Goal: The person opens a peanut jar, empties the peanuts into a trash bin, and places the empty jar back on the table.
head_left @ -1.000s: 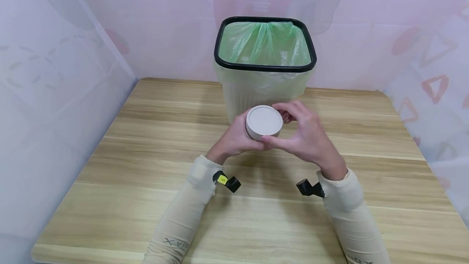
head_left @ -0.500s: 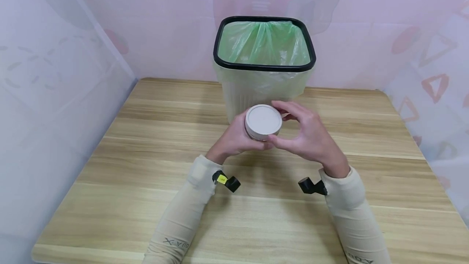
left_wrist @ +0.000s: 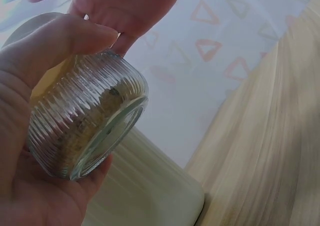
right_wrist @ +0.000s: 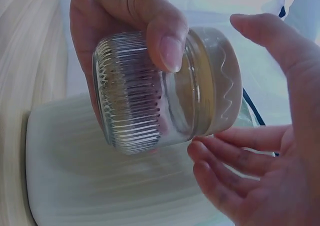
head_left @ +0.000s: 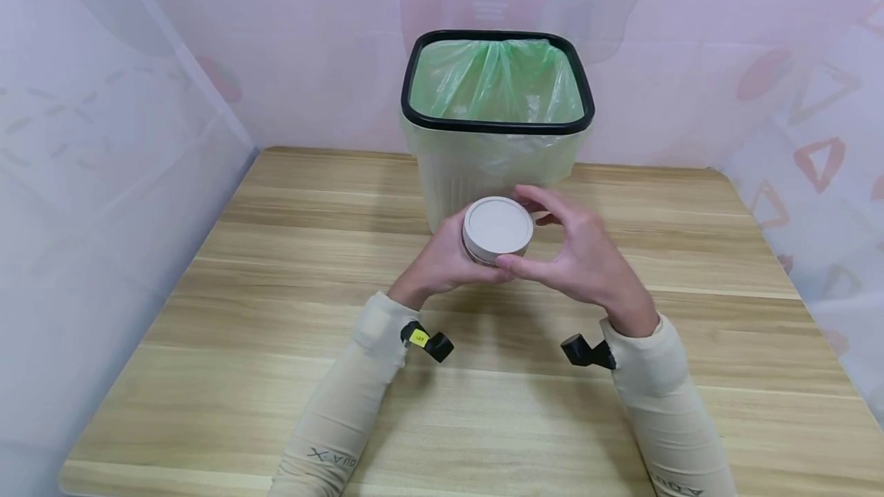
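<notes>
A clear ribbed glass jar (right_wrist: 127,104) with a beige screw lid (head_left: 498,225) is held tilted in front of the bin. My left hand (head_left: 445,255) grips the glass body from the left, thumb across its side near the neck. Around the lid, my right hand (head_left: 587,255) is spread loosely, its thumb tip beside the near rim and the index finger off the far rim. From the right wrist, the right thumb stands apart from the lid, while other fingertips (right_wrist: 197,148) lie close below its edge. Wavy raised lines mark the lid's side.
Just behind the hands stands a cream bin (head_left: 456,175) with a black rim (head_left: 497,126) and a green plastic liner (head_left: 497,83). It sits at the back of a wood-grain table (head_left: 276,313). Printed pale curtains (head_left: 331,60) enclose the sides and back.
My right hand's fingers have spread wider, the index finger shifting away from the lid's far side. The left hand and jar have stayed almost in place.
</notes>
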Motion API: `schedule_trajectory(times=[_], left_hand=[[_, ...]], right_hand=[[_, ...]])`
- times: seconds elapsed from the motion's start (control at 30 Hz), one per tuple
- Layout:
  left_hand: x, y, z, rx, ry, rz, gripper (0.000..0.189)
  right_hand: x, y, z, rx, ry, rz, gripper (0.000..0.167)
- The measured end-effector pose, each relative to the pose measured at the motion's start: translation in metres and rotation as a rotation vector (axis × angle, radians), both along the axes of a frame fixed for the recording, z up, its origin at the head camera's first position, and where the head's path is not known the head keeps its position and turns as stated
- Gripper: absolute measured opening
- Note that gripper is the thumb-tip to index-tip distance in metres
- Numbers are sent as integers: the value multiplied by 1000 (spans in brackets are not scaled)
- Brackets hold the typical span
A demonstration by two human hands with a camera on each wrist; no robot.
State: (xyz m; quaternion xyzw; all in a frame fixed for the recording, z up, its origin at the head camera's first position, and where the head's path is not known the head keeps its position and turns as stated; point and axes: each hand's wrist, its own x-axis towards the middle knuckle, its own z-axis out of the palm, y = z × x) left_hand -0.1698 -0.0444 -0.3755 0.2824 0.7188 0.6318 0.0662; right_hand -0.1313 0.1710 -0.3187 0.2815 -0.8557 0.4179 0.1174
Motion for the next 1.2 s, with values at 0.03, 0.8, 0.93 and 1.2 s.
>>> schedule_trajectory(times=[0.03, 0.8, 0.93, 1.2], left_hand=[[0, 0, 0, -3, -2, 1, 92], [-1, -1, -2, -20, 3, -3, 90], [1, 0, -1, -38, 9, 7, 89], [3, 1, 2, -24, -1, -4, 89]], right_hand=[[1, -1, 0, 8, 9, -16, 82], [6, -13, -3, 83, 44, -84, 82], [6, -14, -4, 56, 16, -85, 85], [2, -12, -6, 13, 9, -49, 84]])
